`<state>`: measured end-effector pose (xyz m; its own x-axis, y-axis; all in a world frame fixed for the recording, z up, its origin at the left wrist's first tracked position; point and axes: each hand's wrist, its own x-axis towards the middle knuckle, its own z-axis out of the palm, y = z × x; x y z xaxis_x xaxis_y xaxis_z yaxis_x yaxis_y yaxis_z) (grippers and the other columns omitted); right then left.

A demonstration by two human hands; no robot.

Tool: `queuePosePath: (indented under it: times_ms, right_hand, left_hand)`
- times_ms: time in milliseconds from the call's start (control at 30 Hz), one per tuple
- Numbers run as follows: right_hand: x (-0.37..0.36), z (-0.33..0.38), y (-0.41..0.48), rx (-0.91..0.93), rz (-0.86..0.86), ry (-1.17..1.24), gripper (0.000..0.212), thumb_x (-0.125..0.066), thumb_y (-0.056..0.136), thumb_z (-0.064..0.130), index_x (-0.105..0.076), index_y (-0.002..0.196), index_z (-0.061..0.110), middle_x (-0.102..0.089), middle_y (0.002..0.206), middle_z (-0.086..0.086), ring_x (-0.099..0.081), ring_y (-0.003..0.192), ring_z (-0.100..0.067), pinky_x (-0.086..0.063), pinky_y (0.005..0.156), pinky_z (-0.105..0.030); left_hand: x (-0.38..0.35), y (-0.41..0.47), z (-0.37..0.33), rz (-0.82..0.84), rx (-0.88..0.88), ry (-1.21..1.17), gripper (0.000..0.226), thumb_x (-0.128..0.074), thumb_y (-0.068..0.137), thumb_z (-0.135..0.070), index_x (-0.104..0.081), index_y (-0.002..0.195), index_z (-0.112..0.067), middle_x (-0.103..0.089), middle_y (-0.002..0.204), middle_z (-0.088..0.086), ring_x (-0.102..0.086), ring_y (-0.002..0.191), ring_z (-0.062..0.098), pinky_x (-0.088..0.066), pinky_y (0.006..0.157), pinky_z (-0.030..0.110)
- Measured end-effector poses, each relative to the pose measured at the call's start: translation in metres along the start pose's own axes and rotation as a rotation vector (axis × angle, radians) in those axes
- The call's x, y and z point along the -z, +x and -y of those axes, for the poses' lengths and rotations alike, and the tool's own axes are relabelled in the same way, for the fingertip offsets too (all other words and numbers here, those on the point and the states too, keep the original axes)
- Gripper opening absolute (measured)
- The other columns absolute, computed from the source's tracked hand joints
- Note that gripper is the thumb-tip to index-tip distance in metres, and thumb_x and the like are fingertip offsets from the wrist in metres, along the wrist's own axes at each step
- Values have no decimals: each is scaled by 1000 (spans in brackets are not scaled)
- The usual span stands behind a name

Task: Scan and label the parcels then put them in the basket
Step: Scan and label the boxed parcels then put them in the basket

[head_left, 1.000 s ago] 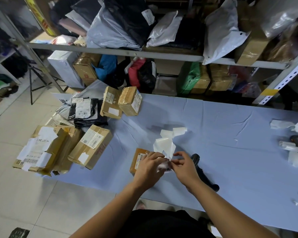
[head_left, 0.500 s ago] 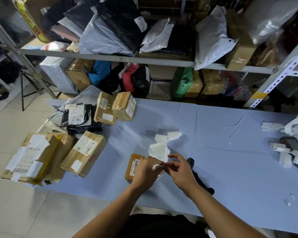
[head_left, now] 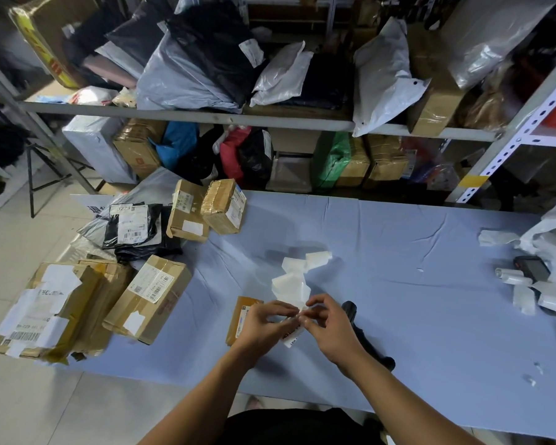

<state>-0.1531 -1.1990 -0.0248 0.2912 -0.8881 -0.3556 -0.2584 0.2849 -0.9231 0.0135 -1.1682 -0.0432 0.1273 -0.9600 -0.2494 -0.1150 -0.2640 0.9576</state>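
Note:
A small brown parcel (head_left: 242,313) lies on the blue table (head_left: 414,284), partly under my left hand (head_left: 264,326). My left hand and my right hand (head_left: 331,329) meet above it, both pinching a white label strip (head_left: 291,284) whose backing paper trails up and away over the table. A printed label end (head_left: 292,338) hangs below my fingers. A black handheld scanner (head_left: 360,335) lies just right of my right hand, partly hidden by it. No basket is in view.
Several taped cardboard boxes (head_left: 148,297) and a black poly bag (head_left: 132,229) crowd the table's left end. A label printer (head_left: 532,271) with loose paper scraps sits at the right edge. Metal shelves (head_left: 238,118) packed with parcels stand behind the table.
My hands stay together on the label strip. My right fingers have shifted slightly, and the strip's backing has lifted a little. The camera view has drifted slightly left and down.

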Motion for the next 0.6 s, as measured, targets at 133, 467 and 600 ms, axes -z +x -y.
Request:
queuePosePath:
  times_ms: [133, 467, 600]
  right_hand:
    - [3, -3, 0, -8, 21, -33, 22, -67, 92, 7, -55, 102, 22, -71, 94, 2, -69, 95, -9, -52, 76, -11]
    - [-2, -5, 3, 32, -39, -91, 19, -61, 95, 3, -54, 101, 19, -68, 94, -4, -65, 90, -2, -50, 79, -11]
    - [-2, -4, 3, 34, -55, -86, 19, -62, 94, 5, -55, 101, 21, -68, 94, 0, -66, 90, 0, -51, 79, -12]
  left_hand:
    - [2, 1, -1, 8, 7, 47, 5, -77, 82, -10, -81, 85, -10, -75, 94, -3, -71, 89, 16, -56, 77, 26]
    - [-7, 5, -13, -11, -82, 409, 13, -65, 92, -18, -74, 83, -15, -71, 86, -7, -65, 78, 6, -50, 67, 16]
    - [-6, 5, -12, 20, -144, 412, 8, -73, 87, -28, -75, 85, -20, -70, 86, -10, -63, 80, 7, -44, 65, 12]
